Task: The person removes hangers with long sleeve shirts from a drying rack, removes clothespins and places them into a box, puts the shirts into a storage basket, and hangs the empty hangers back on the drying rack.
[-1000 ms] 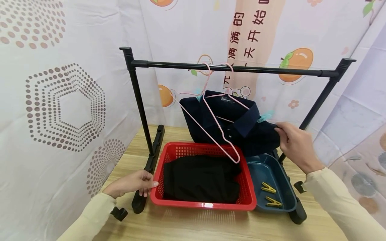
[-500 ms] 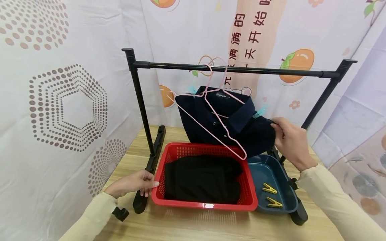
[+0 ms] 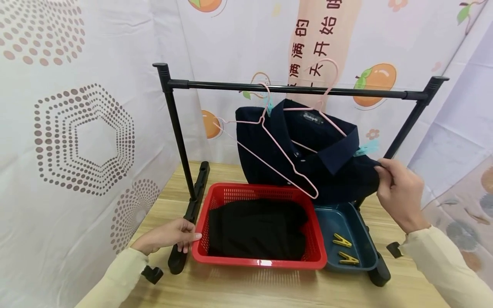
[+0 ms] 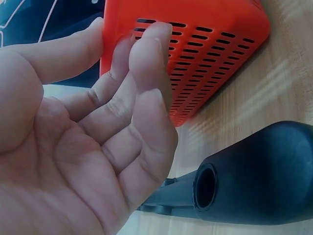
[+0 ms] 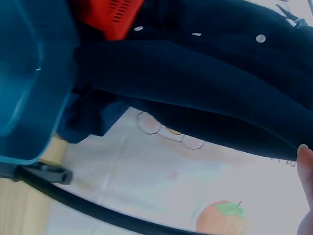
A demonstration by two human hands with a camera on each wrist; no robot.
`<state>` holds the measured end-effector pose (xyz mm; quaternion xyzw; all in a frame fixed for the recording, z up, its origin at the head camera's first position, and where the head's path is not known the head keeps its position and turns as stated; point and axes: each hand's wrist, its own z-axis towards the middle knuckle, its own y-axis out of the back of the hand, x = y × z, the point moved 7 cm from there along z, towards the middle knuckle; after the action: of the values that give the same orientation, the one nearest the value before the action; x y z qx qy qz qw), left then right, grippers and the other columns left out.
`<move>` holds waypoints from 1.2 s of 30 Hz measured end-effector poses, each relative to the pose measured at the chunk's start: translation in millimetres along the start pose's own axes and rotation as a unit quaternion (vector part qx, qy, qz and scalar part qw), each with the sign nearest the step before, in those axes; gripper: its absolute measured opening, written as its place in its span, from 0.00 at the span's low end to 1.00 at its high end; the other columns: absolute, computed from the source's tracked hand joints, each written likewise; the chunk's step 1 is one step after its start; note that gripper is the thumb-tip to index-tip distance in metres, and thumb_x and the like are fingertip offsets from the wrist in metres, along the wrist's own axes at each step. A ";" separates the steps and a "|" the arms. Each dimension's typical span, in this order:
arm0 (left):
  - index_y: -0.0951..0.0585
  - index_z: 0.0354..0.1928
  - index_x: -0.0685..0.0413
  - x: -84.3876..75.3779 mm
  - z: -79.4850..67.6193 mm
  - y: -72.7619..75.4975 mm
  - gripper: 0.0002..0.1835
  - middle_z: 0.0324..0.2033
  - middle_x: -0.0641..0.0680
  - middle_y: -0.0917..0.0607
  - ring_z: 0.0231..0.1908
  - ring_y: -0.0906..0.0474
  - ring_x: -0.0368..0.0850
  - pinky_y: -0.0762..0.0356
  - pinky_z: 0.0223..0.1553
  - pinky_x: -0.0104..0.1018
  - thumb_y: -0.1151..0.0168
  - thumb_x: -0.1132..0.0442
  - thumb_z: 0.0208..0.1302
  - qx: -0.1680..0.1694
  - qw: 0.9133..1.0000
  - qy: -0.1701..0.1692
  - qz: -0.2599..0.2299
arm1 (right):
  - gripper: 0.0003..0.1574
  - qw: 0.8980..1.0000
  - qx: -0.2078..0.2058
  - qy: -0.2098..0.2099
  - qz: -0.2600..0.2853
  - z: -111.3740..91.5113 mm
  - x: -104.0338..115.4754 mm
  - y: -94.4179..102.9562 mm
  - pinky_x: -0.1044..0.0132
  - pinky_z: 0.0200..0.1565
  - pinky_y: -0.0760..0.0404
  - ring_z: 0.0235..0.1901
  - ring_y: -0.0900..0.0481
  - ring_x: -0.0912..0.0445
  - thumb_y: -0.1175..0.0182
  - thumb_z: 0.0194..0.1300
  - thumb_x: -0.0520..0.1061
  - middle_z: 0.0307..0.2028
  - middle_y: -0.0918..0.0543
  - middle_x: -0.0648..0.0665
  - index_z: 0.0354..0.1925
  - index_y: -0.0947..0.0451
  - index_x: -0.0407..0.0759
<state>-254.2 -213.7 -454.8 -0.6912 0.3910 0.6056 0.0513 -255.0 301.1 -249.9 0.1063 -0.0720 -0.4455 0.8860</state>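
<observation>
A navy buttoned shirt (image 3: pixel 308 167) hangs on a pink hanger (image 3: pixel 332 124), with a turquoise clothespin (image 3: pixel 367 148) at its right shoulder. My right hand (image 3: pixel 402 192) pinches the cloth at that side's sleeve; in the right wrist view only its fingertips (image 5: pixel 304 155) show at the shirt's edge. The hanger's hook rises above the black bar (image 3: pixel 239 86). A second pink hanger (image 3: pixel 281 152) hangs bare on the bar, overlapping the shirt's front. My left hand (image 3: pixel 171 235) grips the left rim of a red basket (image 3: pixel 265 262), thumb on top, fingers against its outer wall (image 4: pixel 205 54).
Folded black cloth (image 3: pixel 258 231) lies in the basket. Beside it a blue tray (image 3: pixel 327 214) holds two yellow clothespins (image 3: pixel 342 240). The rack's black feet (image 3: pixel 198 184) stand on the wooden table (image 3: pixel 239 291) at both sides. Printed curtains (image 3: pixel 239 38) hang behind and around.
My right hand first shifted slightly left, then moved right, drawing the shirt and its hanger rightward. The hanger's hook now stands higher above the bar. My left hand stays at the basket rim.
</observation>
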 end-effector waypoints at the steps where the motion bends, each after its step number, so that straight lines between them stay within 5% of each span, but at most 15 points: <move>1: 0.23 0.30 0.70 0.2 -0.2 -0.1 0.25 0.21 0.59 0.18 0.22 0.21 0.48 0.21 0.25 0.44 0.43 0.49 0.67 0.000 1.000 0.000 0.000 | 0.10 1.000 0.004 -0.001 0.000 -2.9 -0.8 1.6 0.65 0.27 0.37 0.16 0.34 0.52 0.42 0.65 0.39 0.22 0.21 0.38 0.36 0.19 0.30; 12: 0.23 0.29 0.68 -5.2 -3.4 -1.7 0.22 0.22 0.64 0.18 0.22 0.20 0.50 0.21 0.24 0.43 0.43 0.52 0.68 0.000 1.000 -0.012 -0.007 | 0.09 0.998 0.058 -0.023 0.004 -29.7 -8.9 6.1 0.71 0.26 0.39 0.19 0.37 0.64 0.42 0.64 0.38 0.20 0.24 0.44 0.37 0.19 0.32; 24: 0.24 0.29 0.69 -2.1 -2.8 0.4 0.24 0.21 0.61 0.18 0.22 0.21 0.49 0.21 0.25 0.44 0.42 0.50 0.67 -0.006 1.000 -0.005 -0.006 | 0.07 0.994 0.101 -0.026 0.011 -65.3 -12.6 -5.8 0.71 0.21 0.38 0.15 0.37 0.61 0.40 0.61 0.36 0.22 0.22 0.45 0.38 0.19 0.35; 36: 0.25 0.29 0.71 0.4 -2.8 -0.6 0.26 0.21 0.62 0.19 0.24 0.21 0.55 0.22 0.26 0.45 0.42 0.48 0.66 -0.010 1.000 0.001 -0.004 | 0.11 0.975 0.210 -0.059 0.031 -97.9 3.5 -36.3 0.73 0.21 0.36 0.16 0.35 0.63 0.35 0.54 0.30 0.20 0.24 0.51 0.37 0.21 0.38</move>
<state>-251.6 -215.1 -454.7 -0.6940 0.3819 0.6086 0.0464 -259.2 289.3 -353.7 0.2611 -0.2195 -0.3981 0.8516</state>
